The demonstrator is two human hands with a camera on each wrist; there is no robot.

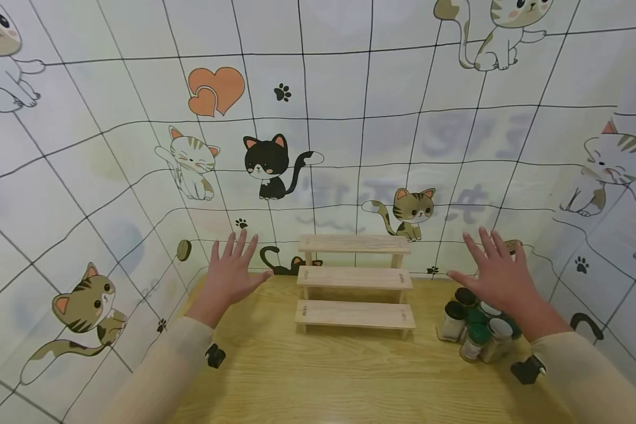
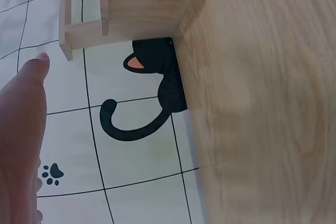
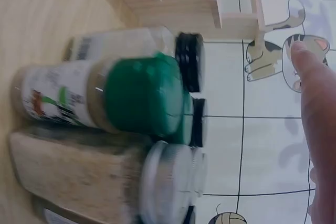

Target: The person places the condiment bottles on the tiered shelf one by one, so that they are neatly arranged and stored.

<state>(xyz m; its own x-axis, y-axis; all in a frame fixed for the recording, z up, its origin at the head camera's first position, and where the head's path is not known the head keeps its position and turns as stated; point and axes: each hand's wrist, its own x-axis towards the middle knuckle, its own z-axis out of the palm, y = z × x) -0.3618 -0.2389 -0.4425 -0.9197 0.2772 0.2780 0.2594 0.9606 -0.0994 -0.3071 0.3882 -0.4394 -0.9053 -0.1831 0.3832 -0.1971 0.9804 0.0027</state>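
Note:
My left hand (image 1: 231,272) is held up over the left of the table with its fingers spread and nothing in it. Above a cluster of spice jars, my right hand (image 1: 500,275) is raised the same way, also holding nothing. Between the hands stands a three-step wooden rack (image 1: 355,277) with bare shelves. The jars sit upright close together; a green-capped jar (image 3: 142,95) and a square jar with a silvery lid (image 3: 79,171) show large in the right wrist view. A black-lidded jar (image 1: 453,321) is at the cluster's left. The hand and forearm partly hide the cluster.
A wood-grain table (image 1: 318,377) lies under everything. White gridded sheeting (image 1: 339,141) printed with cartoon cats encloses the back and both sides. Behind the left hand, a small round brown piece (image 1: 184,250) is against the sheeting. Each wrist carries a small black camera (image 1: 215,355).

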